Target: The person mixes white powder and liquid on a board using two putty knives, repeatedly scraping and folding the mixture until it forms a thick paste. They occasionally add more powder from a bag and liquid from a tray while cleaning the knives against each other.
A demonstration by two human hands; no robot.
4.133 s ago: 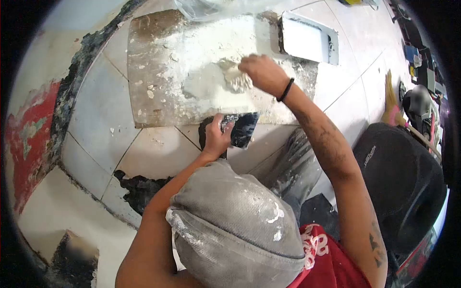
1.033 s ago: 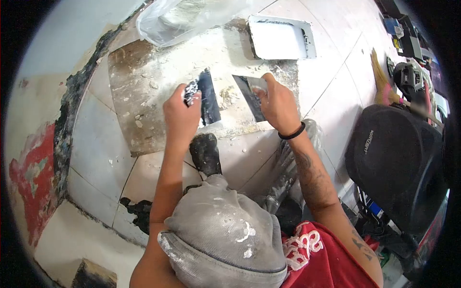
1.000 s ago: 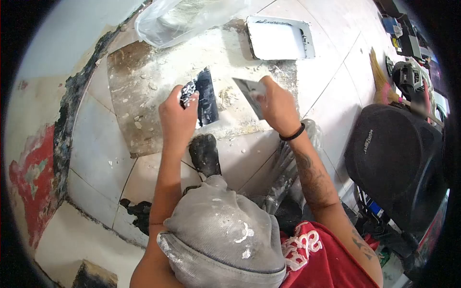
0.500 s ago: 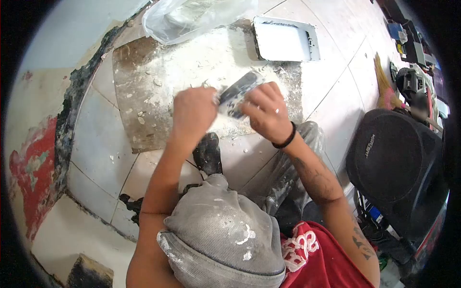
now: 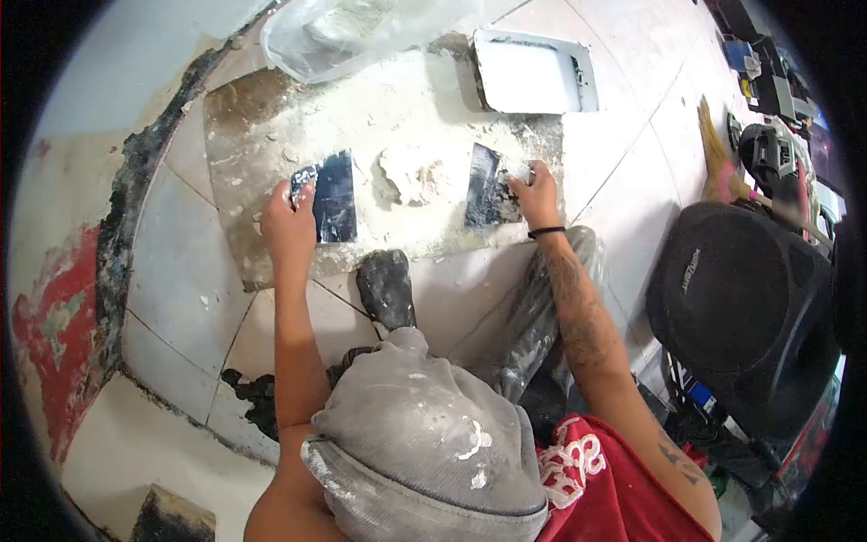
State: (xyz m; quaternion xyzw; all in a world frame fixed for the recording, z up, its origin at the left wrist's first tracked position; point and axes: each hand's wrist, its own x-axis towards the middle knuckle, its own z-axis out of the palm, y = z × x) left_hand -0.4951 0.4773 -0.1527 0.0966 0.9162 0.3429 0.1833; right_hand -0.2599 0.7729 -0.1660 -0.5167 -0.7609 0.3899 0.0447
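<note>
My left hand [image 5: 291,224] is closed on a dark flat scraper [image 5: 336,197] smeared with white, held over the left part of a powder-covered board [image 5: 248,194]. On the right, my right hand [image 5: 539,197] grips another dark scraper [image 5: 488,187], its blade also spotted with white. A lumpy heap of off-white paste [image 5: 413,176] lies on the board between the two blades, touching neither of them.
Beyond the board are a clear plastic bag [image 5: 348,32] of pale powder and a white tray [image 5: 533,77]. A black speaker [image 5: 736,307] and a straw broom [image 5: 715,163] stand at the right. A stained wall [image 5: 68,307] runs along the left.
My hands have moved apart, left and right, each with a scraper. The blades were together above the board before; now they are on either side of the paste heap, which has come into view.
</note>
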